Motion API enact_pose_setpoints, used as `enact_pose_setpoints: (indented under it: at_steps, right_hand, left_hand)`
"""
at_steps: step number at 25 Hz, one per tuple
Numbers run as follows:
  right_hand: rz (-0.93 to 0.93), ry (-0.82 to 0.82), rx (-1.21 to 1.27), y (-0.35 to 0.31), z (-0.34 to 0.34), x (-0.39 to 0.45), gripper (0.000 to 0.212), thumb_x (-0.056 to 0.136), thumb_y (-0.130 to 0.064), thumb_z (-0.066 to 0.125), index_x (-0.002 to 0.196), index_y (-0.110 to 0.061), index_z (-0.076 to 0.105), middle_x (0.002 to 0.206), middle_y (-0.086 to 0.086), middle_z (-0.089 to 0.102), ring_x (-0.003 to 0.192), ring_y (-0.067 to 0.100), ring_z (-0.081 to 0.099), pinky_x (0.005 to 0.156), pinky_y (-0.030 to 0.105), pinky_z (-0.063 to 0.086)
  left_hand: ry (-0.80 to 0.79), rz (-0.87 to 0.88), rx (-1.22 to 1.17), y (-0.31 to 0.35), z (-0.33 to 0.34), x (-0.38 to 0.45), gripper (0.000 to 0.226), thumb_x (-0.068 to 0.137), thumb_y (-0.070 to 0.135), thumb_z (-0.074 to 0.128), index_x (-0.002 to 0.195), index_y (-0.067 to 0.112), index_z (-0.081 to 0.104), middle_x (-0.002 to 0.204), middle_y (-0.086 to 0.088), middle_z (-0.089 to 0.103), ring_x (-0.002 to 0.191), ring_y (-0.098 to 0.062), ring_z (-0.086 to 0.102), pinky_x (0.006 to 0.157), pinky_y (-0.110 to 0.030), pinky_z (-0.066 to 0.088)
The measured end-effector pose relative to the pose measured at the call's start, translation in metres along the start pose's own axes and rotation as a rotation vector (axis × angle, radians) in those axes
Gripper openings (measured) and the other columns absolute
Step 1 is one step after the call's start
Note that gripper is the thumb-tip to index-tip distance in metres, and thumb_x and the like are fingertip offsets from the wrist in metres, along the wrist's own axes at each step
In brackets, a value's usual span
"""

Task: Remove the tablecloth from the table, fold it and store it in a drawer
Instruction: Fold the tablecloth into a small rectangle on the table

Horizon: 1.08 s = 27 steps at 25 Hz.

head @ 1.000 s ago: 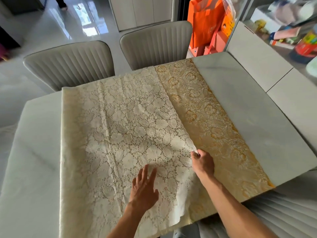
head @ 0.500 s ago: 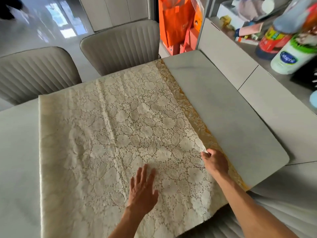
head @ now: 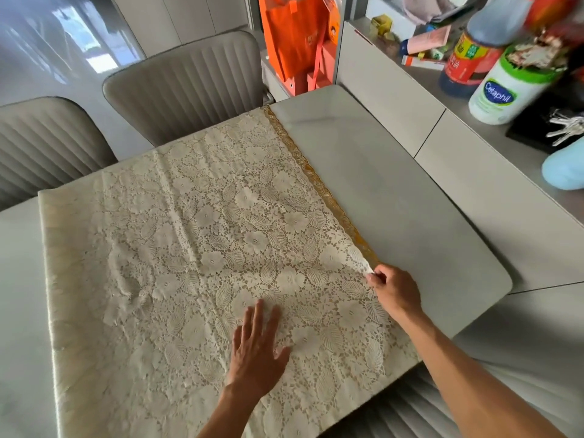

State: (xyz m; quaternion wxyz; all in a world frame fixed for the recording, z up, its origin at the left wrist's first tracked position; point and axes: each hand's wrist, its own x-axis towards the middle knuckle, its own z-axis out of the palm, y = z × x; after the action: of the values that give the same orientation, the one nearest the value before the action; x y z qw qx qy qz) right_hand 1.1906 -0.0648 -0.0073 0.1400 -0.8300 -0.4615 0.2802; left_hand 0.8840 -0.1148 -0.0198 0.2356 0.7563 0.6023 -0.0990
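A cream lace tablecloth [head: 196,248] with a gold underside lies folded over on the pale grey table [head: 395,216]. Only a thin gold strip [head: 319,181] shows along its right edge. My left hand [head: 257,349] lies flat on the cloth near the front, fingers straight. My right hand [head: 395,290] pinches the cloth's right edge, at the border between lace and bare table.
Two grey ribbed chairs [head: 186,83] stand at the table's far side. A sideboard [head: 474,172] on the right carries a white lotion bottle [head: 502,86], a dark bottle [head: 471,52], keys [head: 565,128] and small clutter. Orange bags [head: 294,36] stand behind.
My right hand has drawn the top lace layer rightward until it covers nearly all the gold layer. My left hand has stayed flat on the cloth. The view has shifted right.
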Motion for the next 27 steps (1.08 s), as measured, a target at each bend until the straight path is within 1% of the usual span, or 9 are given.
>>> enact_pose_setpoints:
  at_steps: [4, 7, 10, 13, 15, 18, 20, 22, 27]
  right_hand:
    - [0.001, 0.059, 0.012, 0.005, -0.002, 0.004, 0.037, 0.093, -0.037, 0.062, 0.063, -0.019, 0.051, 0.054, -0.004, 0.055, 0.049, 0.014, 0.052, 0.048, 0.026, 0.036]
    - [-0.012, 0.081, 0.008, 0.005, -0.002, 0.006, 0.040, 0.094, -0.035, 0.061, 0.060, -0.018, 0.046, 0.051, -0.004, 0.051, 0.047, 0.013, 0.048, 0.045, 0.026, 0.033]
    - [0.003, 0.090, -0.002, 0.006, -0.002, 0.007, 0.040, 0.096, -0.033, 0.059, 0.062, -0.014, 0.047, 0.054, 0.000, 0.053, 0.050, 0.019, 0.050, 0.048, 0.032, 0.039]
    - [0.015, 0.095, -0.008, 0.007, -0.001, 0.009, 0.040, 0.096, -0.029, 0.058, 0.061, -0.018, 0.043, 0.055, -0.003, 0.048, 0.054, 0.023, 0.049, 0.050, 0.031, 0.032]
    - [0.025, 0.102, -0.019, 0.006, -0.001, 0.010, 0.041, 0.096, -0.026, 0.058, 0.060, -0.020, 0.039, 0.057, -0.003, 0.046, 0.057, 0.024, 0.047, 0.054, 0.030, 0.030]
    - [0.067, 0.121, -0.001, 0.008, -0.002, 0.010, 0.035, 0.095, -0.028, 0.059, 0.064, -0.017, 0.047, 0.061, 0.001, 0.053, 0.059, 0.024, 0.050, 0.056, 0.029, 0.033]
    - [0.089, 0.117, 0.010, 0.011, -0.003, 0.008, 0.027, 0.093, -0.026, 0.060, 0.070, -0.014, 0.056, 0.067, 0.001, 0.061, 0.062, 0.022, 0.056, 0.056, 0.030, 0.041]
    - [0.098, 0.102, -0.024, 0.018, -0.003, 0.004, 0.019, 0.093, -0.021, 0.059, 0.076, -0.012, 0.061, 0.074, 0.002, 0.065, 0.067, 0.021, 0.059, 0.059, 0.031, 0.047]
    - [0.085, 0.128, -0.074, 0.026, 0.003, 0.000, 0.020, 0.095, -0.019, 0.059, 0.078, -0.009, 0.060, 0.075, 0.005, 0.063, 0.070, 0.024, 0.059, 0.059, 0.029, 0.040]
  left_hand:
    - [0.011, 0.006, 0.008, 0.006, 0.004, 0.007, 0.085, 0.090, 0.068, 0.034, 0.147, 0.045, -0.026, 0.157, 0.003, -0.035, 0.144, -0.021, -0.032, 0.117, -0.044, -0.014]
    - [0.008, 0.011, -0.005, 0.008, 0.003, 0.011, 0.087, 0.090, 0.068, 0.036, 0.147, 0.044, -0.025, 0.157, 0.003, -0.036, 0.144, -0.020, -0.033, 0.117, -0.044, -0.013]
    - [0.014, 0.022, -0.018, 0.011, 0.002, 0.013, 0.087, 0.091, 0.066, 0.038, 0.148, 0.043, -0.024, 0.157, 0.004, -0.036, 0.145, -0.020, -0.032, 0.118, -0.044, -0.012]
    - [0.012, 0.033, -0.011, 0.014, 0.001, 0.013, 0.088, 0.091, 0.066, 0.038, 0.148, 0.042, -0.024, 0.156, 0.004, -0.038, 0.145, -0.021, -0.031, 0.117, -0.043, -0.014]
    - [0.013, 0.040, -0.011, 0.016, 0.003, 0.012, 0.088, 0.091, 0.064, 0.039, 0.148, 0.041, -0.024, 0.155, 0.004, -0.038, 0.145, -0.020, -0.031, 0.117, -0.041, -0.016]
    - [0.007, 0.043, -0.016, 0.022, 0.006, 0.009, 0.086, 0.092, 0.061, 0.038, 0.149, 0.039, -0.023, 0.155, 0.005, -0.038, 0.145, -0.020, -0.031, 0.117, -0.040, -0.016]
    - [0.009, 0.043, -0.011, 0.022, 0.007, 0.009, 0.086, 0.093, 0.061, 0.036, 0.150, 0.038, -0.023, 0.156, 0.003, -0.037, 0.145, -0.021, -0.031, 0.119, -0.042, -0.014]
    - [-0.001, 0.046, -0.017, 0.022, 0.006, 0.009, 0.085, 0.093, 0.061, 0.037, 0.151, 0.037, -0.021, 0.157, 0.002, -0.034, 0.146, -0.022, -0.030, 0.120, -0.043, -0.011]
    - [-0.001, 0.039, -0.027, 0.023, 0.006, 0.008, 0.085, 0.093, 0.061, 0.039, 0.151, 0.037, -0.018, 0.159, 0.002, -0.031, 0.146, -0.021, -0.029, 0.122, -0.046, -0.007]
